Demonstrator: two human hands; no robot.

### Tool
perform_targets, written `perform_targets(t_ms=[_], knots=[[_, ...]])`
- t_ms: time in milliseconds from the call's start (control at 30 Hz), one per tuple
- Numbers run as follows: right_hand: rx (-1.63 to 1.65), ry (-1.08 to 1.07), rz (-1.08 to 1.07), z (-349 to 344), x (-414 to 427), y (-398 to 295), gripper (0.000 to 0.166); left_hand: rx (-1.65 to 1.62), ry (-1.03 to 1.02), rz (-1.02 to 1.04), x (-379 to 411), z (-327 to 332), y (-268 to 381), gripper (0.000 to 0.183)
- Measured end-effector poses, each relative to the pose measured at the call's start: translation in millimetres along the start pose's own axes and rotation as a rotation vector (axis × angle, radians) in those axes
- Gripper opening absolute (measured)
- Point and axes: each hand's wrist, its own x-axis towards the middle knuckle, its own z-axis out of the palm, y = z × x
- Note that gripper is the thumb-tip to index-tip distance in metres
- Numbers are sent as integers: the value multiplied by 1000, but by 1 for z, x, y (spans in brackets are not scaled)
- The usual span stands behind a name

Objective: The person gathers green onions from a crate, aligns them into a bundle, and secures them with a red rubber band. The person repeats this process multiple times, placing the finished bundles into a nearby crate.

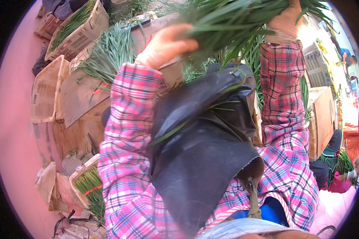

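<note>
A large bunch of long green leaves (pixel 227 22), like garlic chives, is held up across the top of the view and is blurred by motion. My right hand (pixel 287 22) grips it at the right end. Beside its left end is my left hand (pixel 169 44), also blurred, with the thumb apart; whether its fingers hold any leaves is unclear. Beneath the bunch, a dark apron (pixel 197 125) covers my lap, and a few loose leaves (pixel 170 133) lie on it. Left of my left hand, a pile of similar leaves (pixel 113 53) rests on a wooden board (pixel 80 95).
Plastic crates of greens stand at the upper left (pixel 77 38) and lower left (pixel 88 182). Another crate (pixel 46 92) is tipped on its side by the board. A wooden box (pixel 321 119) sits to the right. Beyond it, a person (pixel 332 170) holds greens.
</note>
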Motion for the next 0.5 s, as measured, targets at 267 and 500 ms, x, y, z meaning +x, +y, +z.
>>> perform_targets(t_ms=[267, 500], knots=[[508, 28, 278, 3, -7, -5, 27, -137, 70, -110, -16, 37, -13, 76], [301, -2, 96, -9, -11, -11, 23, -351, -42, -344, -15, 75, -25, 49]])
